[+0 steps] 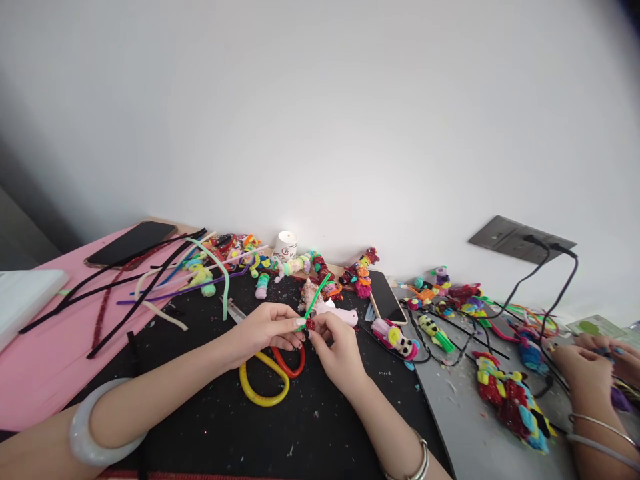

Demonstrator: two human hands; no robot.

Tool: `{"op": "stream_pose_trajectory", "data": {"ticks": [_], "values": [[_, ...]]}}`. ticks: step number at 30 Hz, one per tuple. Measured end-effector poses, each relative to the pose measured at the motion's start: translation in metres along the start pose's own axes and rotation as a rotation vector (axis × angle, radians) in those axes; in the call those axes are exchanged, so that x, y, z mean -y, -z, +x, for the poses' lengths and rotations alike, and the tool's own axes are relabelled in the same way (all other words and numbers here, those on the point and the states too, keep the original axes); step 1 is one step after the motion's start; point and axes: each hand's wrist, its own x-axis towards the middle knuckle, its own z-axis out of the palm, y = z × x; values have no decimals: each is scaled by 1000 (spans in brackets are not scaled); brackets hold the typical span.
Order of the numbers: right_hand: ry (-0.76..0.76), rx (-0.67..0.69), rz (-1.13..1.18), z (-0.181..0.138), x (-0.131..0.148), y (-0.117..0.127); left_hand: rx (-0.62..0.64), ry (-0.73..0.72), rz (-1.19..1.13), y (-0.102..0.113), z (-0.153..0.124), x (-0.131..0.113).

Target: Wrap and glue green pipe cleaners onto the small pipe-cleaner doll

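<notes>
My left hand (273, 327) pinches a bright green pipe cleaner (316, 297), which sticks up and to the right above my fingertips. My right hand (337, 350) meets it, fingers closed at a small dark red glittery piece (311, 324) by the pipe cleaner's lower end. Fingers partly hide where the two join. Under my hands lie scissors with one yellow handle loop (265, 402) and one red loop; their blades (231, 311) point to the upper left. A pale pink object (344, 315) lies just behind my right hand, partly covered.
Loose pipe cleaners (175, 283) spread over the pink surface and black mat at left, near a dark phone (133, 243). Fuzzy figures and a paper cup (287, 244) line the wall. Another phone (388, 297), cables (520, 287) and a co-worker's hands (585, 367) are at right.
</notes>
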Motion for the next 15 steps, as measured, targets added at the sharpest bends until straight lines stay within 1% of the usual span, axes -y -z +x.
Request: {"op": "stream_pose_trajectory", "data": {"ticks": [6, 15], "values": [[-28, 51, 76, 2, 0, 1, 17, 11, -30, 2, -1, 0], [-56, 38, 96, 1, 1, -3, 9, 26, -56, 2, 0, 0]]}}
